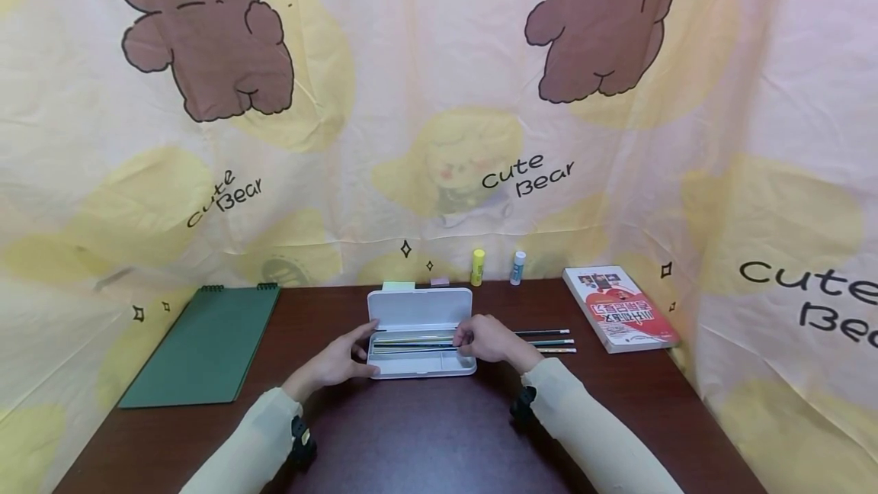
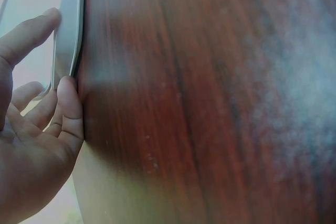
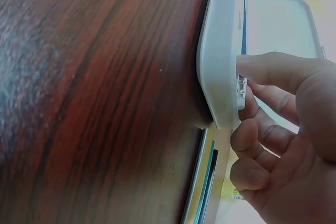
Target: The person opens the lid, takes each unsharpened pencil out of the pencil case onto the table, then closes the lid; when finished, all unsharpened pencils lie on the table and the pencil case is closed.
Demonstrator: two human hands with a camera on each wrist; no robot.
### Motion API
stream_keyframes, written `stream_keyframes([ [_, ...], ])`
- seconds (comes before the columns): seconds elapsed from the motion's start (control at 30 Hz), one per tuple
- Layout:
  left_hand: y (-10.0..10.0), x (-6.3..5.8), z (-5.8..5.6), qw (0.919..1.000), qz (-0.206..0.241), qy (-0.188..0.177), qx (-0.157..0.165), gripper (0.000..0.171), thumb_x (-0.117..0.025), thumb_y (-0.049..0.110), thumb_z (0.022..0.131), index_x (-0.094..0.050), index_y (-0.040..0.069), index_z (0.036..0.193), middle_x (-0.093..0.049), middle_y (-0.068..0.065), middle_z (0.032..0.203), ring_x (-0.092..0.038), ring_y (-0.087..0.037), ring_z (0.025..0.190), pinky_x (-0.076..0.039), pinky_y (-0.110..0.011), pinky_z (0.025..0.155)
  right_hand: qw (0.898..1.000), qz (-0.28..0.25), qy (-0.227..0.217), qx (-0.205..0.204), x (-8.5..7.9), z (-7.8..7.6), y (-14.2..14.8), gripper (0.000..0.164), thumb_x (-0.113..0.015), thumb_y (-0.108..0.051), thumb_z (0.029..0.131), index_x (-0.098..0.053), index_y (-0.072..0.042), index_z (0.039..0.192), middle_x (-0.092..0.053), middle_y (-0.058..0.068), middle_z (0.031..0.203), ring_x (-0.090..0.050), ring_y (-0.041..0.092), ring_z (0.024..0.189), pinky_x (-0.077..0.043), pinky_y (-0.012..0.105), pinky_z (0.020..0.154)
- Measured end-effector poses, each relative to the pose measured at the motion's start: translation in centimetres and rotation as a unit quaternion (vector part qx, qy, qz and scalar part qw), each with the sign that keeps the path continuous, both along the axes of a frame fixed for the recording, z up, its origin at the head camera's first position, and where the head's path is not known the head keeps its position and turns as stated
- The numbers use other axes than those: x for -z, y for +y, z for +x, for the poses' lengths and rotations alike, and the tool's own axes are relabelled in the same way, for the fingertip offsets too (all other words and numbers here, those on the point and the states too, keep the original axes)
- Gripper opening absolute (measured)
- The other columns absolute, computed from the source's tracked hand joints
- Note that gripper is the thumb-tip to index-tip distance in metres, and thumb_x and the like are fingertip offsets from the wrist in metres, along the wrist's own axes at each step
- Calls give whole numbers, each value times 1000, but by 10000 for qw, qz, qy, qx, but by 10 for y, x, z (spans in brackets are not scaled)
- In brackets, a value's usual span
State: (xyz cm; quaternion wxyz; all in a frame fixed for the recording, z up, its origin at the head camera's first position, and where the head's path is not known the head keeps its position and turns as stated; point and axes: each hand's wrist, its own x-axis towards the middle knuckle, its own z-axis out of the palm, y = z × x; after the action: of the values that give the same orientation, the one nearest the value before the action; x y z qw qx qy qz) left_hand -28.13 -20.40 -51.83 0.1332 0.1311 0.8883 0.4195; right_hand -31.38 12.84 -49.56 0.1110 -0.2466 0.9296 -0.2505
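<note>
A white pencil case (image 1: 405,366) lies on the table with its lid (image 1: 420,309) raised at the back. Several pencils (image 1: 411,341) lie lengthwise in its rear compartment. My left hand (image 1: 334,359) grips the left end of the case, thumb at the front corner and fingers farther back. Over the right end, my right hand (image 1: 492,339) pinches a pencil (image 3: 241,90) between thumb and fingers; the right wrist view shows its end beside the case wall (image 3: 220,45). Three more pencils (image 1: 549,341) lie on the table beyond that hand, partly hidden behind it.
A green notebook (image 1: 199,349) lies at the left, and a red and white book (image 1: 620,309) at the right. Yellow (image 1: 477,267) and blue-white (image 1: 517,268) glue sticks stand at the back. Sticky notes (image 1: 398,286) and a small pink block (image 1: 440,282) sit behind the lid.
</note>
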Motion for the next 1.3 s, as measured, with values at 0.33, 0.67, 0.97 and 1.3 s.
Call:
stream_keyframes([
  [0.33, 1, -1, 0, 10000, -44, -7, -15, 94, -86, 27, 78, -34, 26, 156, -52, -9, 146, -53, -18, 98, -44, -33, 80, 9997, -131, 198, -14, -3, 1, 8, 4, -76, -14, 86, -75, -15, 90, -66, -10, 78, -56, 10, 74, -48, 29, 71],
  [0.67, 1, -2, 0, 9999, -74, -6, -78, 93, -86, 26, 78, -35, 26, 156, -52, -9, 145, -53, -18, 98, -44, -33, 81, 9989, -288, 139, 352, -9, 0, 34, 4, -76, -16, 88, -76, -19, 90, -69, -10, 82, -56, 13, 75, -46, 30, 69],
  [0.97, 2, -1, 2, 9998, -102, -61, -155, 92, -86, 25, 78, -35, 27, 155, -53, -8, 145, -53, -18, 98, -45, -33, 81, 9974, -320, 36, 652, -13, 6, 69, 5, -75, -17, 89, -77, -18, 93, -69, -10, 84, -56, 15, 81, -46, 33, 75],
  [1.3, 2, -1, 2, 9998, -97, -69, -181, 92, -86, 25, 78, -35, 29, 155, -52, -7, 145, -53, -18, 98, -44, -33, 81, 9953, -243, 57, 931, -17, 10, 115, 8, -73, -19, 91, -76, -19, 99, -70, -8, 91, -56, 16, 87, -45, 36, 81],
])
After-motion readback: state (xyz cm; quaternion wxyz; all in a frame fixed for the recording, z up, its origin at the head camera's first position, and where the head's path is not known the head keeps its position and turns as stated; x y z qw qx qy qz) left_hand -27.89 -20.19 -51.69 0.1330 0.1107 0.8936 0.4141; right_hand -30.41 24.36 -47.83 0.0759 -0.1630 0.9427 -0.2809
